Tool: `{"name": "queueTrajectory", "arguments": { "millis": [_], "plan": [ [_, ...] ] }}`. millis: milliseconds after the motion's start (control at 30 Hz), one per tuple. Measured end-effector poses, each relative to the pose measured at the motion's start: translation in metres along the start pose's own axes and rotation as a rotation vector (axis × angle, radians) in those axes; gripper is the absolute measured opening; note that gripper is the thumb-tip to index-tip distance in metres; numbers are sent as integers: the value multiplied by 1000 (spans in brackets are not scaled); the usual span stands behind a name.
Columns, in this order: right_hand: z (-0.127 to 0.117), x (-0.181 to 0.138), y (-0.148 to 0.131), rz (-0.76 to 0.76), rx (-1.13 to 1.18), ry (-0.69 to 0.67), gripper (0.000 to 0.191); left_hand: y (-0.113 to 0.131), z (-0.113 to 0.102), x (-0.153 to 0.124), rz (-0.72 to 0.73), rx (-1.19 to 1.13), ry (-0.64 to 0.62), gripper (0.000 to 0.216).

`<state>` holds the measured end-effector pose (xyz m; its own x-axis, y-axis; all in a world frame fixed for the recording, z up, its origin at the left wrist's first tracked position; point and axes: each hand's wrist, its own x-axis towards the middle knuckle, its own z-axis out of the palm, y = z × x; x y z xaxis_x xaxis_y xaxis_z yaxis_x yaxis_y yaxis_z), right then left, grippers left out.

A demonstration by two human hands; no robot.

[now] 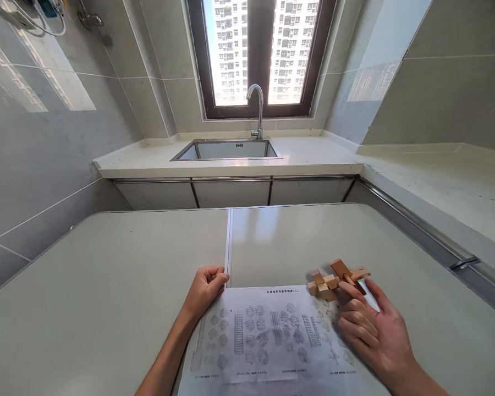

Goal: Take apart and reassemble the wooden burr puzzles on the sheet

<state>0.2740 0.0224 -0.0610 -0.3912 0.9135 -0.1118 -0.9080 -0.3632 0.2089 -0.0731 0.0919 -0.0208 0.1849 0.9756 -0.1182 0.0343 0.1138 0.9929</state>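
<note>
My right hand (pixel 369 324) holds an interlocking wooden puzzle (pixel 346 276) between thumb and index finger, its other fingers curled in. Crossed notched wooden sticks (pixel 324 285) show just left of the fingertips; whether they are joined to the held part I cannot tell. Beneath lies a printed instruction sheet (pixel 264 352) with rows of small line drawings, its right side partly covered by this hand. At the sheet's upper left corner, my left hand (pixel 208 286) is closed in a loose fist. Anything inside its fingers is hidden.
The pale table (pixel 86 308) has a seam (pixel 228 242) running away from me. Beyond it is a white counter (pixel 309 157) with a sink (pixel 231 149) and a curved faucet (pixel 259 107) under a window. Another counter (pixel 445 176) runs along the right.
</note>
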Motion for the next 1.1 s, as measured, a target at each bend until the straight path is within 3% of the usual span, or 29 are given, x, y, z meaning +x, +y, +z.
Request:
{"name": "queueTrajectory", "arguments": {
  "millis": [333,467,600,767,900,1100],
  "plan": [
    [3,3,-5,-5,14,-107,46,-3,-1,0,13,-12,-15,50],
    [10,1,-4,-37,-34,-72,46,-5,-2,0,22,1,-18,50],
    [15,-3,-3,-93,-156,-4,45,-3,-2,-1,30,27,-20,49],
    [19,-9,2,-92,-380,-46,47,-1,-1,-2,47,82,-21,48],
    [17,-12,13,-8,-547,-151,51,-1,0,-2,79,146,-15,46],
    [2,-17,32,247,-671,-338,52,4,6,-6,178,301,29,46]
  ]
}}
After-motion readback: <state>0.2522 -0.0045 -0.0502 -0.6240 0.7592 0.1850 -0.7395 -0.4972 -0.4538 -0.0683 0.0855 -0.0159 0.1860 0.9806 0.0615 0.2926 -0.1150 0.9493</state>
